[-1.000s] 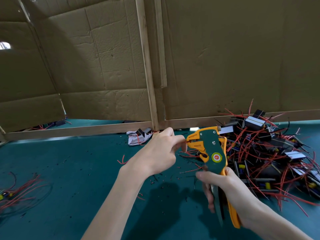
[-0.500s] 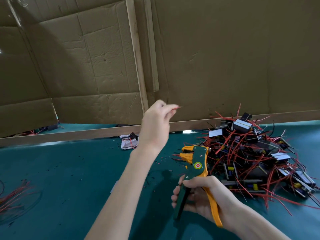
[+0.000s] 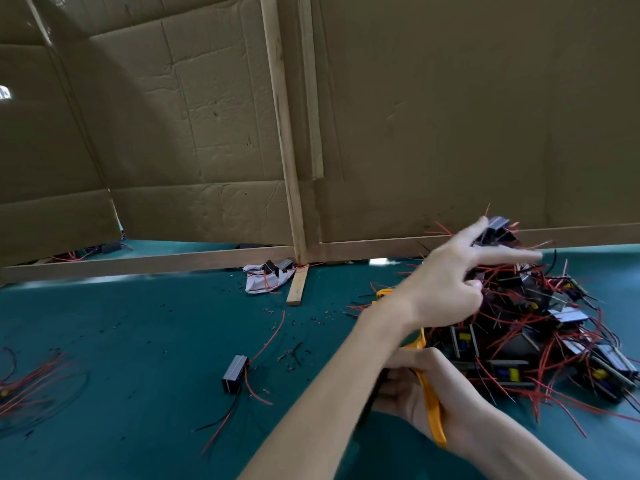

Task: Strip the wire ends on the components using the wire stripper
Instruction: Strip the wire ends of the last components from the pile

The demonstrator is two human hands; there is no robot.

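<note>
My right hand (image 3: pixel 403 393) grips the yellow handles of the wire stripper (image 3: pixel 431 410) low over the green table; my left forearm hides its head. My left hand (image 3: pixel 446 289) reaches right across it, fingers spread and blurred, over the top of the pile of black components with red wires (image 3: pixel 526 341). Its fingertips are at a dark component on the pile's peak (image 3: pixel 495 226); no grip shows. One grey-black component with red and black leads (image 3: pixel 235 374) lies alone on the table to the left.
Cardboard walls on a wooden frame (image 3: pixel 287 168) close off the back. A crumpled white scrap with small parts (image 3: pixel 263 275) lies by the frame's foot. Loose red wires (image 3: pixel 31 379) sit at the left edge. Bits of stripped insulation dot the green mat (image 3: pixel 138 341).
My left hand pulled away from the stripper, rose, then swung right over the pile. A single component now lies on the table at left. The stripper sank lower in my right hand.
</note>
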